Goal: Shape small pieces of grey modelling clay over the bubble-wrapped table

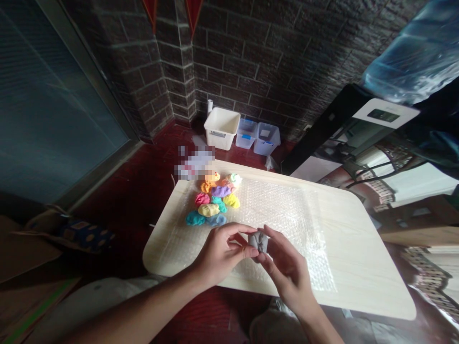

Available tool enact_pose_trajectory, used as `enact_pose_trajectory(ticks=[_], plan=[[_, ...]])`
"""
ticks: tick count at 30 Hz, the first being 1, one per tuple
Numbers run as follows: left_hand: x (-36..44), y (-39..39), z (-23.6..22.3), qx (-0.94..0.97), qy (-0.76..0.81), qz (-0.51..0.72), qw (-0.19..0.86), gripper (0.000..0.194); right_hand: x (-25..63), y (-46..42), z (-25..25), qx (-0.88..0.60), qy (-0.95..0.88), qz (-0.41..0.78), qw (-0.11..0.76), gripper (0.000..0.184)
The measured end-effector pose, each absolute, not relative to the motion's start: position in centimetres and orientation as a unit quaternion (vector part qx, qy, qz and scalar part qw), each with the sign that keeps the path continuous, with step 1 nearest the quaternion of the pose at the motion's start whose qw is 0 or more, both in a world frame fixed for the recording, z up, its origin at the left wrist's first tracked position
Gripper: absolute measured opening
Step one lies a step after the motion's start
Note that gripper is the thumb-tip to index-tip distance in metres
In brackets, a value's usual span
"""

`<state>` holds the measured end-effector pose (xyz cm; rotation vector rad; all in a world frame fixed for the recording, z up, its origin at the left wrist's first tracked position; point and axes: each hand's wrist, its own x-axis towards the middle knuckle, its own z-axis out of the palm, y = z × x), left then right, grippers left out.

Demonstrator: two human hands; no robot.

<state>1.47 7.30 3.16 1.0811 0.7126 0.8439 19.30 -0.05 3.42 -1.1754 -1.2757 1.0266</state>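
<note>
Between my two hands is a lump of grey modelling clay [258, 241], with a crease running down its middle. My left hand [229, 246] pinches its left side with thumb and fingers. On the other side, my right hand [287, 267] grips it the same way, thumb at the lower edge. Both hands hold the lump above the near part of a sheet of bubble wrap [279, 205]. Beyond my left hand lie several coloured clay lumps, among them a yellow lump [231, 200], a purple lump [221, 191], a teal lump [195, 218] and a red lump [202, 199].
The pale wooden table [358, 248] has rounded corners. Behind it on the dark red floor stand a white bin [222, 126] and two clear plastic boxes, one being the right-hand box [267, 139]. A water dispenser [385, 114] with a blue bottle is at the right.
</note>
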Motion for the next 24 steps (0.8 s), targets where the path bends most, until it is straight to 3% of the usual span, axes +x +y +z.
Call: enact_pose_trajectory(ticks=[6, 10, 12, 16, 19, 24], plan=[[1.4, 7.1, 3.0, 0.516, 0.318, 0.387, 0.695, 0.026, 19.2, 0.2, 3.9, -0.483, -0.547, 0.421, 0.538, 0.029], [1.9, 6.5, 2.8, 0.444, 0.288, 0.391, 0.753, 0.051, 18.5, 0.2, 3.7, -0.499, -0.506, 0.391, 0.585, 0.025], [2.2, 6.4, 2.9, 0.408, 0.277, 0.363, 0.79, 0.054, 18.4, 0.2, 3.3, -0.517, -0.497, 0.366, 0.593, 0.023], [2.3, 6.7, 3.6, 0.424, 0.262, 0.321, 0.805, 0.038, 19.1, 0.0, 3.0, -0.548, -0.516, 0.349, 0.558, 0.027], [1.8, 6.8, 3.9, 0.494, 0.261, 0.321, 0.764, 0.027, 19.7, -0.4, 3.1, -0.549, -0.556, 0.387, 0.489, 0.04], [1.1, 6.6, 3.5, 0.684, 0.327, 0.333, 0.561, 0.014, 19.7, -0.5, 3.0, -0.564, -0.538, 0.468, 0.416, 0.056]])
